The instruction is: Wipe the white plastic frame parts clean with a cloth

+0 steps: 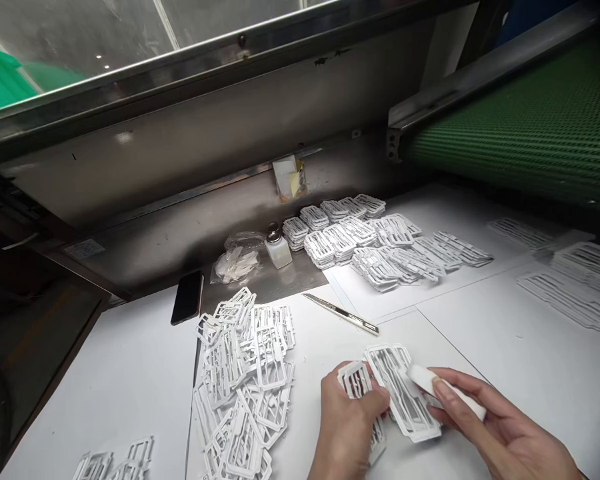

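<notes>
My left hand [340,427] is closed around a white slotted plate [354,379], its thumb laid across the front. Beside it, a small stack of the same white slotted plates [405,400] lies slanted between my hands, close to the left fingertips. My right hand [505,427] pinches a smooth white block [453,393], like an eraser or sponge, whose tip meets the right edge of that stack. Some right fingers are hidden beneath the block. A loose heap of slotted plates [250,373] spreads to the left of my left hand.
A slim cutter knife [343,313] lies beyond my hands. Neat stacks of plates [337,240] stand behind it, near a small bottle [279,250], a plastic bag [237,263] and a phone [187,298]. More plates [570,300] lie right. A green conveyor belt [525,120] overhangs the back right.
</notes>
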### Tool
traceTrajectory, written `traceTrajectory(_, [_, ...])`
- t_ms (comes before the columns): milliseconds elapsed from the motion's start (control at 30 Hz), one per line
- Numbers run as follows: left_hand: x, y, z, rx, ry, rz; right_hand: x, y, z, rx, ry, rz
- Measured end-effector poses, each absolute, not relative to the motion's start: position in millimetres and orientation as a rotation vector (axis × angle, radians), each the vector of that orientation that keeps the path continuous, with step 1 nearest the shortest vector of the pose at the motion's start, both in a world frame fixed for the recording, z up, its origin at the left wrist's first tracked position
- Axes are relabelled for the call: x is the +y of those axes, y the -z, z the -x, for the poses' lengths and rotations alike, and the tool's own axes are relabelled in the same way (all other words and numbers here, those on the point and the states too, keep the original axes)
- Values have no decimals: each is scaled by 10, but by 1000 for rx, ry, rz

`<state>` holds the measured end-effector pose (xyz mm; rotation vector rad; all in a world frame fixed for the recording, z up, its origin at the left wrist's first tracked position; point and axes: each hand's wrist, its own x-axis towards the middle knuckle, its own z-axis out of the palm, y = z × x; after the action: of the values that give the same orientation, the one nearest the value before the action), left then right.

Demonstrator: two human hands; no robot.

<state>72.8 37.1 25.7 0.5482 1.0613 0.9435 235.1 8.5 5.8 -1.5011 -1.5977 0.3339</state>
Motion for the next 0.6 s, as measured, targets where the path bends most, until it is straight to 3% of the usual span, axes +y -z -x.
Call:
traceTrajectory(433, [-27, -342, -406, 1161, -1091, -576, 205, -437, -1875, -1777, -311, 1302])
traceTrajectory(600, [-123, -315, -297, 1237, -1097, -525, 184, -361, -2072, -1691, -226, 1551])
